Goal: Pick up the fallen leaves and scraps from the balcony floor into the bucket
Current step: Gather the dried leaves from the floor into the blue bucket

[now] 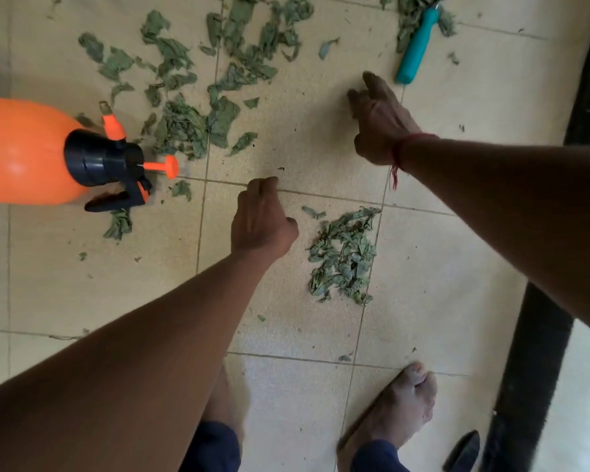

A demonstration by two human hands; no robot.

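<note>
In the head view, a beige tiled floor (440,267) is seen from above, strewn with green leaves and scraps. The widest scatter of leaves (218,80) is spread across the upper middle, running from beside the sprayer to the top edge. A smaller heap of leaves (341,257) is gathered lower down, between the two forearms and just to the right of the left hand (263,216). That hand is held low over a tile joint, its back turned up and its fingers curled under into a loose fist; no leaf is seen in it. A tiny dark scrap (281,168) lies just beyond its knuckles. The right hand (378,120) is reached further forward, its dusty fingers stretched out and apart towards the floor, with nothing gripped; a red thread (397,155) is tied at its wrist. At the left edge an orange sprayer bottle (21,151) is laid on its side, its black pump head (99,158) pointing towards the leaves. At the upper right a teal-handled tool (416,49) is lying partly among leaves, well apart from the right hand. A bare foot (406,403) is planted at the lower right, near a black strip (539,369) running along the floor's edge.
</note>
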